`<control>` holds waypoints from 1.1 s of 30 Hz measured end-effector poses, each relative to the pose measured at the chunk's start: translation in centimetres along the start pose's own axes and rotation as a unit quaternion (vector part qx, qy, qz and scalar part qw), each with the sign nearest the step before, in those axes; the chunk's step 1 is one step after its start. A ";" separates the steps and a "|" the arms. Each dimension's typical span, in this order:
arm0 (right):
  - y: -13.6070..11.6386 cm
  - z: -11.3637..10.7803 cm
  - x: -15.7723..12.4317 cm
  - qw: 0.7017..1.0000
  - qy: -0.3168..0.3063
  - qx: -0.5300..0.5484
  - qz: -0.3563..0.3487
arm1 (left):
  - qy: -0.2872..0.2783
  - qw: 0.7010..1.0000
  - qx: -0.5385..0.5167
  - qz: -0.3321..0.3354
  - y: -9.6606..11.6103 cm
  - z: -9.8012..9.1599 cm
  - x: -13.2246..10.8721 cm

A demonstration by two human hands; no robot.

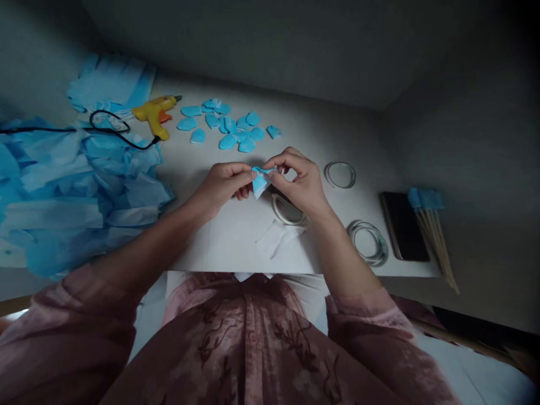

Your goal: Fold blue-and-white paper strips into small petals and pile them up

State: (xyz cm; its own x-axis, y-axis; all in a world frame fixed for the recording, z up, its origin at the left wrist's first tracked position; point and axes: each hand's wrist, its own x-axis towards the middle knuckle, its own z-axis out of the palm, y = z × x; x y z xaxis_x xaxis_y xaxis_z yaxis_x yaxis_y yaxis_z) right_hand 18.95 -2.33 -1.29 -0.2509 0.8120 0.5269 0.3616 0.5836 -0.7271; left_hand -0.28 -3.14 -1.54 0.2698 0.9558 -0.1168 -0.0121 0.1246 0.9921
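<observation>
Between my two hands is a small piece of blue and white fabric (260,183), its lower end tapering to a point. My left hand (225,183) pinches its left side between thumb and fingers. At its upper right edge, my right hand (299,180) pinches it too, and the edge there looks folded. Beneath my right hand lie scissors (288,211), mostly their handle showing. Just beyond my hands, several small blue petal-shaped pieces (228,141) are spread on the white table (219,242).
A yellow glue gun (154,112) with a black cord lies at the back left, beside a heap of blue and white fabric (54,185). To the right are wire coils (367,243), a thinner ring (340,175), a dark phone (405,228) and blue-tipped sticks (434,236). White scraps (280,239) lie in front.
</observation>
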 end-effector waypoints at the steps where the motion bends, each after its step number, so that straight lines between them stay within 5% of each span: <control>1: 0.0 0.0 0.0 1.000 0.000 -0.001 -0.003 | -0.002 1.000 -0.006 0.000 0.0 0.0 0.0; 23: 0.0 0.1 -0.2 0.999 -0.031 -0.014 0.004 | -0.016 0.999 -0.033 -0.009 0.2 0.0 0.0; 33: -0.1 0.0 -0.2 0.999 -0.050 -0.009 0.000 | 0.031 0.999 -0.018 0.009 0.0 0.0 0.0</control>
State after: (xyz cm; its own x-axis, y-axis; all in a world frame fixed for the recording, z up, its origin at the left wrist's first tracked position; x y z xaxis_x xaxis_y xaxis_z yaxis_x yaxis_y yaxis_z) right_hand 18.95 -2.55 -1.31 -0.3380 0.8098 0.4796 0.3770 0.5834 -0.7193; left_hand -0.25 -3.09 -1.52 0.2100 0.9723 -0.1024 -0.0515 0.1155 0.9920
